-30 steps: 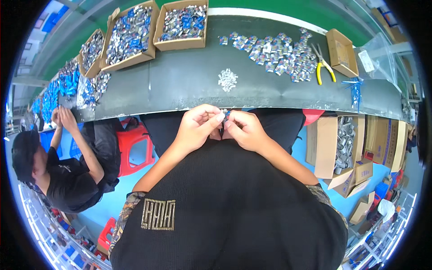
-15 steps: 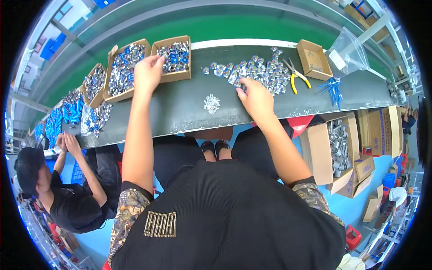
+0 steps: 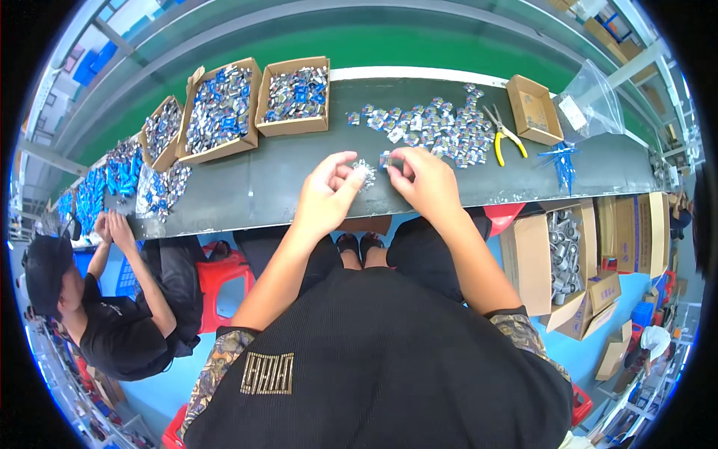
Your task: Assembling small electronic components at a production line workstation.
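Observation:
My right hand (image 3: 428,182) pinches a small flat blue-and-silver part (image 3: 386,160) between thumb and fingertips, just above the dark bench. To its left, my left hand (image 3: 326,194) has its thumb and forefinger apart and its other fingers curled. I see nothing held in it. Its fingertips are beside a little heap of clear-white pieces (image 3: 365,172), which they partly cover. Beyond my right hand spreads a wide scatter of similar blue-and-silver parts (image 3: 449,127).
Two cardboard boxes of small metal-and-blue parts, a larger box (image 3: 218,112) and another box (image 3: 295,93), stand at the back left. Yellow-handled pliers (image 3: 507,138), a small cardboard box (image 3: 535,110) and blue ties (image 3: 561,165) lie right. A co-worker (image 3: 112,314) sits at left.
My left hand has come from the back-left box down to the small white heap. My right hand has drawn back toward me from the scattered parts with one part pinched.

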`<state>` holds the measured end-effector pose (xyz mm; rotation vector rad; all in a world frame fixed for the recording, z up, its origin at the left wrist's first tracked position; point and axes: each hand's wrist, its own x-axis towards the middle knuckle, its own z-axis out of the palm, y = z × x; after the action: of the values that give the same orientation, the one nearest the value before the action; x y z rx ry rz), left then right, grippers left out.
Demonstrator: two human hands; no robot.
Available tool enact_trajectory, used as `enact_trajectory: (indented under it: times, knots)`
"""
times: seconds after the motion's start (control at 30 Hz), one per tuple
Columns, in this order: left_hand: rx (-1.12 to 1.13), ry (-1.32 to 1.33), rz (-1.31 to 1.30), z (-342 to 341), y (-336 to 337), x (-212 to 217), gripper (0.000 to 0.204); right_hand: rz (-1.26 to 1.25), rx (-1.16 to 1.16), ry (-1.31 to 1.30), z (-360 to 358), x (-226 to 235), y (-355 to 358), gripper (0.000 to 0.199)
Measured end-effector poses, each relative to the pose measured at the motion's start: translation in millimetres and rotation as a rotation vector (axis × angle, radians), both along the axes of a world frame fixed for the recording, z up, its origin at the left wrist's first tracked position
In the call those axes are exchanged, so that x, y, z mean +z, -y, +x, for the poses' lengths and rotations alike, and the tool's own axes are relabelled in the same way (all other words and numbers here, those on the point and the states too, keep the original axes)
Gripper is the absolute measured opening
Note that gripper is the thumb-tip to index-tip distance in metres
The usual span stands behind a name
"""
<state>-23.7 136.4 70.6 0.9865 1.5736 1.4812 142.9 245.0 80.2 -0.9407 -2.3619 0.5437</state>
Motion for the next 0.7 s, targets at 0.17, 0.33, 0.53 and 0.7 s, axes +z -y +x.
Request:
enact_trajectory:
  times: [0.17, 0.33, 0.53, 0.7]
  knots:
    - [-0.346, 0.406, -0.107, -12, 5, 5, 0.025, -0.205, 0.383, -0.173, -5, 16, 18, 0.03]
    - [-0.206, 0.471, -0.16, -31, 15, -2, 0.023, -0.264, 0.226, -0.166, -4, -14, 9, 0.024]
    - [-0.088, 0.516, -0.039, -47, 27, -20, 0.018, -0.018, 0.19, -0.061, -6, -25, 15, 0.016]
    - [-0.109, 0.552, -0.015, -50, 29, -23, 0.016, 0.009, 0.161, -0.059, -13, -28, 12, 0.013]
